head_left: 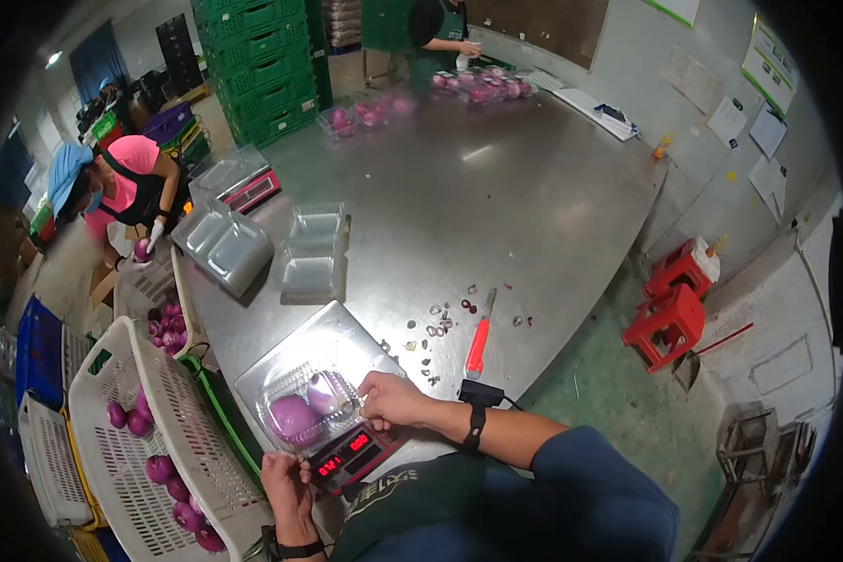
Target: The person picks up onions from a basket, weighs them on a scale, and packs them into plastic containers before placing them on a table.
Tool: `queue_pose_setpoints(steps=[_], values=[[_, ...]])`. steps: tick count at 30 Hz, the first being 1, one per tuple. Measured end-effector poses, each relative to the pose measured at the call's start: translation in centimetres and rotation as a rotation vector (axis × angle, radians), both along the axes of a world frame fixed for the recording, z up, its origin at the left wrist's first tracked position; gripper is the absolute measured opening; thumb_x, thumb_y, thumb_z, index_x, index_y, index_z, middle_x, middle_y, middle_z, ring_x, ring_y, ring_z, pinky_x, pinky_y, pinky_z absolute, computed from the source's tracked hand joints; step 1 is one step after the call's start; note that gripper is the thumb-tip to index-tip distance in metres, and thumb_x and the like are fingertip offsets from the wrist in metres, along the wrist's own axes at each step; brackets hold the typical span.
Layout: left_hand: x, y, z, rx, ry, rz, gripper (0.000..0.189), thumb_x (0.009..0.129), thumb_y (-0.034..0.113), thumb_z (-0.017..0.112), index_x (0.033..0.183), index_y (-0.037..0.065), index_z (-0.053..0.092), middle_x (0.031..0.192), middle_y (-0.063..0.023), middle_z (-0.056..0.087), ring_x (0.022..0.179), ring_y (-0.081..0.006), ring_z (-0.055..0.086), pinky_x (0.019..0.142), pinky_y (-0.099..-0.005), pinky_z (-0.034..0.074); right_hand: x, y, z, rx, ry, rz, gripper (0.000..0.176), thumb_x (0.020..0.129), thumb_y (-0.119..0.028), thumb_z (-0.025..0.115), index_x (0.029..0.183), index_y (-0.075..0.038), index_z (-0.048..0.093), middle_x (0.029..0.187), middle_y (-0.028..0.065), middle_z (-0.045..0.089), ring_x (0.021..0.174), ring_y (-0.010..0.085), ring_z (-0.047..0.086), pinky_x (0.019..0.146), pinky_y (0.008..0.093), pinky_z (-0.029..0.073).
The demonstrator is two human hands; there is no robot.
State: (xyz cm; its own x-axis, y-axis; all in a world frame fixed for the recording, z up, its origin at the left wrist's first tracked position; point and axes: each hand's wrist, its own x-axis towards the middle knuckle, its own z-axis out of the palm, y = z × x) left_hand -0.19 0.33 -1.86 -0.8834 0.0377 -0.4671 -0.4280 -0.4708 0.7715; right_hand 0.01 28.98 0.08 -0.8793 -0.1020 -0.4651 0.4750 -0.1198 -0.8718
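A clear plastic box [270, 393] with two purple onions [293, 419] sits on the steel pan [323, 328] of a weighing scale with a red lit display [340, 456]. My right hand [391, 401] is closed at the box's right edge, its fingertips pinching the plastic. Close to the scale's front left corner is my left hand [287, 476], fingers curled near the box's front edge. Whatever those fingers may hold is hidden.
A knife with a red handle [479, 347] lies among onion scraps to the right. Empty clear boxes [311, 272] stand beyond the scale. White baskets of onions [98, 393] are at left, where a co-worker [126, 178] holds an onion. Packed boxes [478, 89] sit farther back.
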Motion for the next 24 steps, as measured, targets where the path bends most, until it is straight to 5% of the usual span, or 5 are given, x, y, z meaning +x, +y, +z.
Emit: queue_pose_setpoints(steps=[5, 10, 14, 21, 24], values=[[0.1, 1.7, 0.1, -0.037, 0.021, 0.016, 0.025, 0.085, -0.003, 0.054, 0.107, 0.008, 0.051, 0.078, -0.0098, 0.061, 0.061, -0.0211, 0.06, 0.045, -0.0272, 0.045, 0.5, 2.6, -0.5, 0.065, 0.076, 0.098, 0.039, 0.09, -0.008, 0.074, 0.121, 0.004, 0.053, 0.077, 0.0061, 0.065, 0.067, 0.0118, 0.062, 0.057, 0.0259, 0.049], [-0.1, 5.0, 0.2, -0.002, -0.004, -0.066, 0.035, 0.085, -0.007, 0.055, 0.119, 0.004, 0.053, 0.078, -0.0111, 0.062, 0.057, -0.0197, 0.059, 0.044, -0.0271, 0.045, 0.5, 7.0, -1.2, 0.22, 0.116, -0.041, 0.072, 0.085, -0.034, 0.084, 0.135, 0.006, 0.051, 0.101, 0.0095, 0.067, 0.084, 0.0154, 0.066, 0.071, 0.0252, 0.052], [-1.1, 9.7, 0.2, -0.007, -0.049, -0.167, 0.034, 0.086, -0.005, 0.058, 0.119, 0.003, 0.055, 0.079, -0.0111, 0.063, 0.058, -0.0205, 0.061, 0.045, -0.0274, 0.047, 0.1, 10.3, 1.5, 0.174, -0.116, 0.065, 0.104, 0.084, -0.055, 0.077, 0.153, 0.006, 0.029, 0.134, 0.0245, 0.057, 0.106, 0.0248, 0.065, 0.087, 0.0324, 0.053], [-3.1, 15.7, 1.7, -0.226, 0.041, -0.357, 0.046, 0.091, 0.004, 0.069, 0.134, -0.001, 0.052, 0.089, -0.0089, 0.067, 0.069, -0.0156, 0.064, 0.052, -0.0285, 0.053, -0.1, 15.6, -5.0, -0.248, -0.089, -0.301, 0.077, 0.09, -0.038, 0.072, 0.147, 0.0, 0.036, 0.123, 0.016, 0.06, 0.1, 0.0233, 0.064, 0.062, 0.0344, 0.058], [-2.9, 14.9, 2.8, -0.326, 0.05, -0.331, 0.042, 0.091, 0.007, 0.073, 0.129, -0.002, 0.057, 0.091, -0.007, 0.068, 0.075, -0.0122, 0.063, 0.059, -0.0272, 0.052, -2.0, 20.4, -6.3, -0.275, -0.148, -0.425, 0.046, 0.093, -0.043, 0.063, 0.122, -0.007, 0.059, 0.103, 0.0113, 0.065, 0.074, 0.0213, 0.063, 0.051, 0.0344, 0.054]])
